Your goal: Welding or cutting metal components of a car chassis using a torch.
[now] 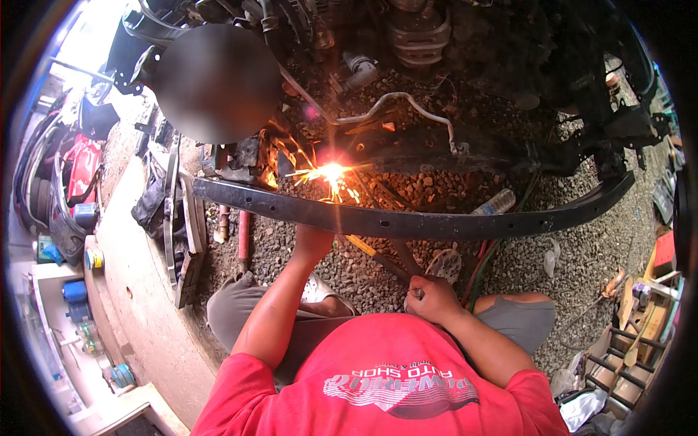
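A long dark metal bumper bar (429, 226) with small holes stretches across in front of me, under the vehicle's front frame. My left hand (315, 243) reaches up to its lower edge on the left side, and the bar hides its fingers. A bright spark burst (333, 172) glows just beyond the bar, above that hand. Near my right knee, my right hand (431, 296) is closed round the near end of a long yellow-and-black handle (374, 254). The handle slants up toward the bar, where its far end is hidden.
Another person with a blurred head (217, 83) is close to the sparks. A bent grey pipe (398, 95) hangs beneath the vehicle. A clear plastic bottle (496, 202) and a red-handled tool (243, 236) lie on gravel. Green and red hoses (481, 272) run past my right hand.
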